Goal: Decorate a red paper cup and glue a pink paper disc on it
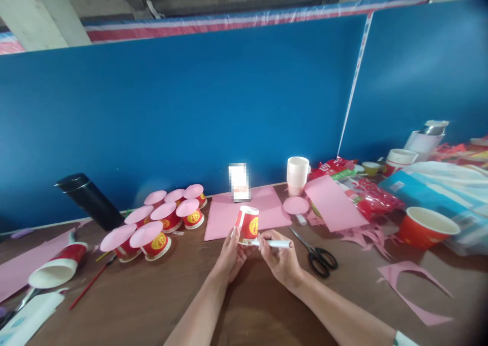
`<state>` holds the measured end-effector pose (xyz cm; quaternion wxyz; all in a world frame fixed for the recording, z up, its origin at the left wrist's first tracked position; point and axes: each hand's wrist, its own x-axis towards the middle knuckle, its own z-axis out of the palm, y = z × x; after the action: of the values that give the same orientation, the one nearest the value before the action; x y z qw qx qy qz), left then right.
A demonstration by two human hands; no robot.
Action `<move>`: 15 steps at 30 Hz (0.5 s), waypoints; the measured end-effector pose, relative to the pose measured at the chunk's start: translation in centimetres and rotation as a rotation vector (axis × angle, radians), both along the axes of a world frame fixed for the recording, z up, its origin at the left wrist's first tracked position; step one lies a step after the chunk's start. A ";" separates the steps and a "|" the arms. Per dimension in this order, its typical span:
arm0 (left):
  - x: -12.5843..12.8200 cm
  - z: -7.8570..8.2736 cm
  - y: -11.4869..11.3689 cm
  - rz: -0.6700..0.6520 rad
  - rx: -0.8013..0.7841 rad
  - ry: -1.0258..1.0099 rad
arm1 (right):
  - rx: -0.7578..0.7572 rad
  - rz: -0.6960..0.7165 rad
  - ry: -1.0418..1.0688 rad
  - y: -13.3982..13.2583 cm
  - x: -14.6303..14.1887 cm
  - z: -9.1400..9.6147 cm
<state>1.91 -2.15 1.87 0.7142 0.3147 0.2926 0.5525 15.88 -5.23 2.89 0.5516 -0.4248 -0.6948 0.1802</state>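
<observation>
Over the middle of the worktop [247, 310], the left hand [232, 253] is clasped around the lower part of a red cup [247, 224], while the right hand [280, 258] grips a white pen [277, 243] whose end reaches the cup's lower edge. Behind them, toward the back edge, lies a large pink sheet [221, 223], with a pixelated white object [239, 182] over its far side. Scissors [319, 258] lie just beside the right hand, handles toward the front edge, closing off that side. A pink disc [296, 205] lies near the blades, with a white cup stack [297, 172] behind it. Crowding the back right corner are a pink piece [335, 204], red packets [383, 196] and a blue pack [406, 183]; an orange tub [419, 236] stands before the pack, with a cut scrap [429, 315] farther forward. Left of the pink sheet, disc-topped cups [159, 243] stand in a tight cluster, a black bottle [93, 198] beyond them. Toward the left edge, a tipped cup [72, 259] lies near a red-handled brush [89, 286].
</observation>
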 end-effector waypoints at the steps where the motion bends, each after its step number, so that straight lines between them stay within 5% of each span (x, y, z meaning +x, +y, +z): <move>1: 0.0 0.0 0.0 -0.005 0.000 0.001 | 0.000 0.001 0.001 0.0 0.0 0.1; 15: -0.1 -0.3 0.2 -0.074 0.021 -0.032 | -0.041 -0.005 0.035 0.4 0.4 -0.3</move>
<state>1.78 -1.95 1.58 0.7353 0.3241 0.2636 0.5336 16.27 -4.81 2.57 0.5554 -0.4344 -0.6801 0.2006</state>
